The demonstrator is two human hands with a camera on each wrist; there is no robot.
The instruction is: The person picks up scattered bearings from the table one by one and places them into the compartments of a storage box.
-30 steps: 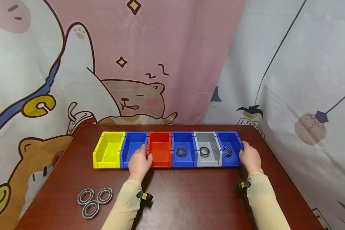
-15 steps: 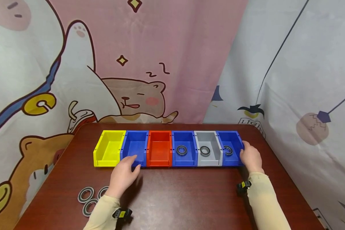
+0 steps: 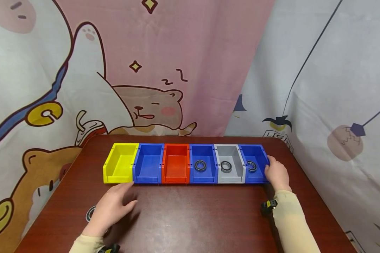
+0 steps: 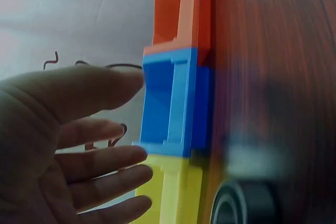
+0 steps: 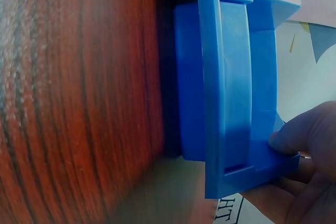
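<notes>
My left hand point(image 3: 110, 207) hovers over the table's left part, fingers extended and holding nothing. Under it, a ball bearing point(image 3: 90, 213) shows at its left side; the others there are mostly hidden by the hand. One bearing point(image 4: 245, 204) appears low in the left wrist view. My right hand point(image 3: 277, 175) grips the side wall of the rightmost blue bin point(image 5: 233, 82), with the thumb on the inside and fingers on the outside. That bin holds a bearing point(image 3: 251, 166). Single bearings also lie in the grey bin point(image 3: 230, 151) and the other blue bin point(image 3: 203, 151) beside it.
The bins form one joined row across the table point(image 3: 196, 214). At its left end are a yellow bin point(image 3: 121, 161), a blue bin point(image 3: 148, 161) and a red bin point(image 3: 176, 161), with no bearings in them. A patterned curtain point(image 3: 202, 70) hangs behind.
My left hand has moved from the front of the left blue and red bins leftward and toward me, over the loose bearings. The right hand stays on the end bin.
</notes>
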